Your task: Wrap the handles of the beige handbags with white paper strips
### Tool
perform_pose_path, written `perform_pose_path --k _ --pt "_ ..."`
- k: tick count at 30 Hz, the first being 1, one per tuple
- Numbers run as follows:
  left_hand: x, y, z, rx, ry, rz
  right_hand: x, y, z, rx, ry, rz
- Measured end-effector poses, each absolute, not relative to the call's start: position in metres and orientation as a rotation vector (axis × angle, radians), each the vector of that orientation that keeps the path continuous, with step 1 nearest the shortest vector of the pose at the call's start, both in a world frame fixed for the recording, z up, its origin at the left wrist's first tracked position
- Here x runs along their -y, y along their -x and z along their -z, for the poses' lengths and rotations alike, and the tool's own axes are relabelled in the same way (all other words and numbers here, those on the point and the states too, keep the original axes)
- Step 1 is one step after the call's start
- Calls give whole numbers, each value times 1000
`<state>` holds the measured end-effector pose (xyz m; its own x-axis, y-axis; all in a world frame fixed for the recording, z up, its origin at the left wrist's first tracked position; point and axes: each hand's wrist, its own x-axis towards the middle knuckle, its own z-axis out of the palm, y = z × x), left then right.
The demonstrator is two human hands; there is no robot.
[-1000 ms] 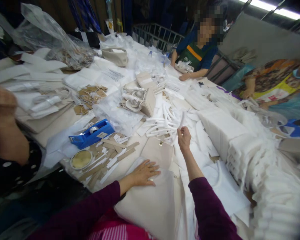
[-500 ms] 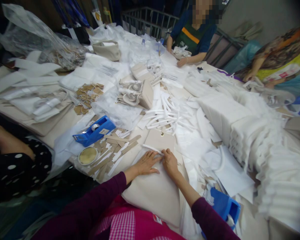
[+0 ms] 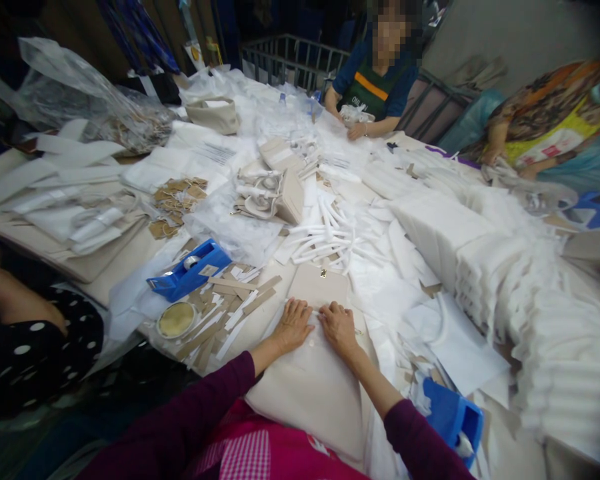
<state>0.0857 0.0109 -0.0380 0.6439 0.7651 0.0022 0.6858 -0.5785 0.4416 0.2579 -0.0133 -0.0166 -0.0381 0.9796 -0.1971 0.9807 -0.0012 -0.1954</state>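
Observation:
A beige handbag [image 3: 313, 407] lies on the table before me, its flap [image 3: 317, 288] with a gold clasp [image 3: 323, 273] pointing away. Thin white translucent wrapping lies over its middle. My left hand [image 3: 293, 325] rests on the bag just below the flap, open, its fingers slightly bent and apart. Close to its right, my right hand [image 3: 338, 328] presses on the same part, fingers bent and slightly apart, thumb toward the left hand. What lies under the fingertips is hidden. Several white tubes [image 3: 325, 233] are heaped beyond the flap.
Blue tape dispensers stand on the left [image 3: 190, 268] and right [image 3: 453, 420]. A round tin [image 3: 177, 320] sits near cardboard strips [image 3: 213, 327]. Stacked white padding [image 3: 485, 260] lines the right side. More beige bags [image 3: 275, 190] lie ahead. Other people sit around the table.
The white tube that crossed the bag at my fingers is no longer visible. My right hand has gone from a pinch to resting with fingers apart; my left hand has shifted slightly.

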Motion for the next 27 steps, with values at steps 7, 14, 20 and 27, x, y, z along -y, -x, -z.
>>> perform_pose_path --k 7,14,20,27 --pt "-11 -86 34 -1195 -2478 -269 19 -254 24 -2350 -2097 429" --pt "-11 -85 32 -1192 -2443 -283 17 -255 28 -2288 -2137 462" --pt "-13 -76 30 -1040 -2447 -350 16 -252 25 -2260 -2154 494" --pt "-15 -72 30 -955 -2498 -333 -21 -266 12 -2293 -2193 673"
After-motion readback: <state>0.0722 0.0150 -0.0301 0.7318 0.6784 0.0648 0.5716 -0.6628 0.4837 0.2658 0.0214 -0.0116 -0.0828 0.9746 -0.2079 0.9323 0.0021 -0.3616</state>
